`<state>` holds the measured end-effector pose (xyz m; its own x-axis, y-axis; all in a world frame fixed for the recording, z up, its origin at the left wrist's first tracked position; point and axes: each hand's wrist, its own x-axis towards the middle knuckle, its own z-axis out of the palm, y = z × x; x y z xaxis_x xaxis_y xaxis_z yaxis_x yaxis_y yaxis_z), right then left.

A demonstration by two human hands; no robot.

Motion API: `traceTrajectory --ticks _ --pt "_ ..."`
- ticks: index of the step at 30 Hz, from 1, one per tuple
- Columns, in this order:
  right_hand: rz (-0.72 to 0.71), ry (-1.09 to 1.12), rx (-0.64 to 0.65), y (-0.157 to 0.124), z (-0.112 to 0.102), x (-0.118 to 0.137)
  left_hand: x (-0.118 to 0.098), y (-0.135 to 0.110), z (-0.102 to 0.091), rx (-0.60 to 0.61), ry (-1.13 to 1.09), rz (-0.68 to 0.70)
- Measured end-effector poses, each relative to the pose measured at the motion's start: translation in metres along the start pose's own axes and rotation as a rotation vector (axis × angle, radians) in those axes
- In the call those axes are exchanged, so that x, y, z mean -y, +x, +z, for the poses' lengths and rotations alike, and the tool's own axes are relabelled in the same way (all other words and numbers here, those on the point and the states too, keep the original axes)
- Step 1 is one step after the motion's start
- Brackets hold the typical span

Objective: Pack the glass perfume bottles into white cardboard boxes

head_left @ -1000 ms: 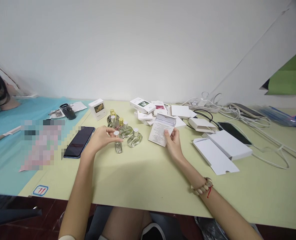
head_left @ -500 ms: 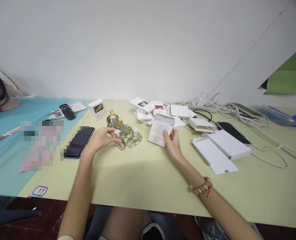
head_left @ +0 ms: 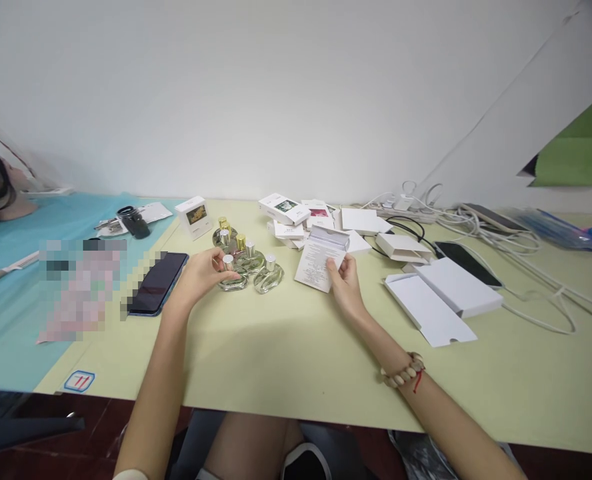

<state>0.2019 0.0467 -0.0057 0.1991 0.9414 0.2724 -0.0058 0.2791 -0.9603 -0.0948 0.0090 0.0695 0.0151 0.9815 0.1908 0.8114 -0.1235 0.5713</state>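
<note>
My left hand point(head_left: 203, 275) is closed around the silver cap of a clear glass perfume bottle point(head_left: 234, 284), whose base is at the table surface. Close by stand several more perfume bottles, among them one with a silver cap point(head_left: 269, 275) and one with a gold cap point(head_left: 241, 244). Between thumb and fingers, my right hand point(head_left: 346, 288) grips a small white carton point(head_left: 317, 265) covered in fine print. The carton leans back, and its top end is open toward the wall.
White cartons point(head_left: 286, 210) are piled behind my right hand, and one carton point(head_left: 194, 217) stands at the back left. An opened white box point(head_left: 429, 310) lies at the right, near cables point(head_left: 561, 313). A phone point(head_left: 160, 283) rests left of my left hand.
My left hand has shifted the bottle slightly left and away from me, and the bottle has turned. The right hand and its carton have hardly moved.
</note>
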Motion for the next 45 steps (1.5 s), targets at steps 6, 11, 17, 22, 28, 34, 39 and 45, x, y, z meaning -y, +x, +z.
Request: traceTrajectory --ticks 6,11,17,22,28,34,39,45 --pt "-0.002 -0.002 0.012 0.000 0.000 -0.002 0.007 0.002 0.005 0.097 -0.307 0.086" --pt "0.001 0.004 0.014 0.000 0.000 -0.002 0.006 0.002 0.005 0.030 -0.229 0.099" --pt "-0.001 0.008 0.017 0.000 0.001 -0.001 0.008 0.002 0.005 0.053 -0.151 0.134" --pt "0.005 0.008 0.025 -0.002 0.002 0.001 0.002 0.003 0.008 0.012 -0.127 0.145" --pt "0.006 -0.001 0.039 -0.001 0.002 0.001 -0.007 0.007 0.022 -0.045 -0.146 0.214" --pt "0.030 0.012 0.046 -0.002 0.002 0.002 -0.019 0.007 0.037 -0.171 -0.121 0.261" --pt "0.010 0.016 0.045 -0.002 0.002 0.003 -0.021 0.003 0.023 -0.471 -0.061 0.089" --pt "0.007 0.007 0.049 -0.002 0.002 0.002 0.014 0.010 0.028 -0.407 0.151 -0.128"
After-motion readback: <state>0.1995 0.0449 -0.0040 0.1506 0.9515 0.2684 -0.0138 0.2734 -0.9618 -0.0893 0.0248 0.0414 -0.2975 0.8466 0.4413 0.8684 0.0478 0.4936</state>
